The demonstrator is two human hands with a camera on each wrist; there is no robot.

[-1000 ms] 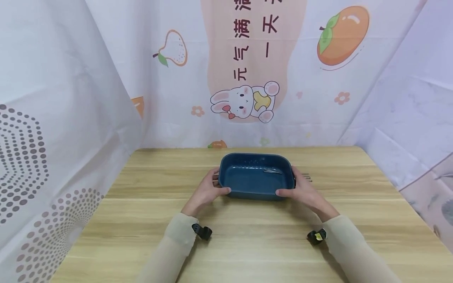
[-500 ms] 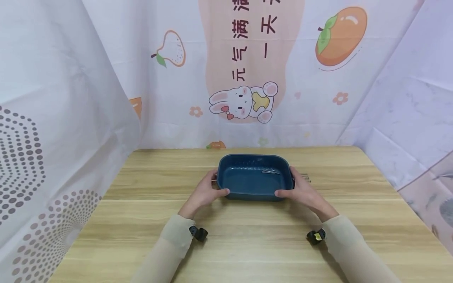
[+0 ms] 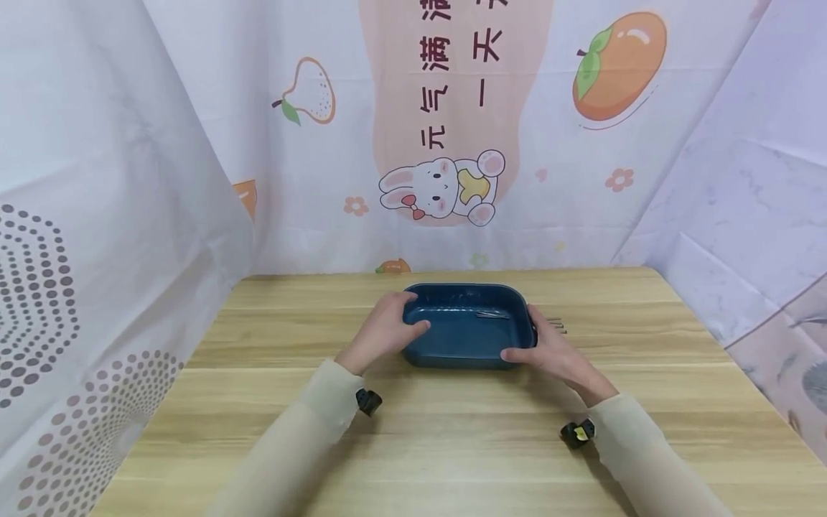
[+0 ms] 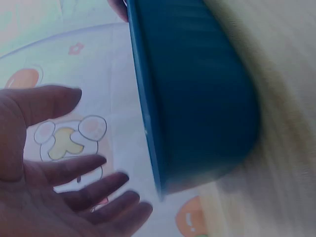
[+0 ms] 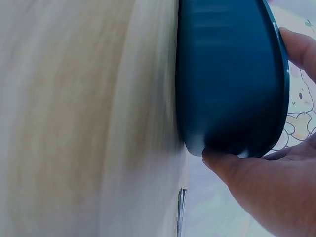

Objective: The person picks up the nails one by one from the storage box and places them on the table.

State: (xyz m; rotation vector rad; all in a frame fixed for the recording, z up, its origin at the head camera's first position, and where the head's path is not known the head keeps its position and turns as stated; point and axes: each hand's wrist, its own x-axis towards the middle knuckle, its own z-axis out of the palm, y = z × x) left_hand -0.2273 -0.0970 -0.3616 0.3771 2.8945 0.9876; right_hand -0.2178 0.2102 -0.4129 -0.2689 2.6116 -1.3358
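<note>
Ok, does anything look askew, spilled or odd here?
The rabbit print and lettering on the backdrop run sideways. Some thin metal rods lie outside the blue dish by the right hand, others apparently inside. No spill visible.

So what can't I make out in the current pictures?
Inside of the blue dish, both wrist views: hidden by its outer wall.
Thin streaks inside it, head view: too small to identify.
Dish-side ends of the metal rods, head view: hidden by the right hand.
Thin metal piece, right wrist view: cut off by the bottom edge.
Tabletop, right wrist view: blurred.
</note>
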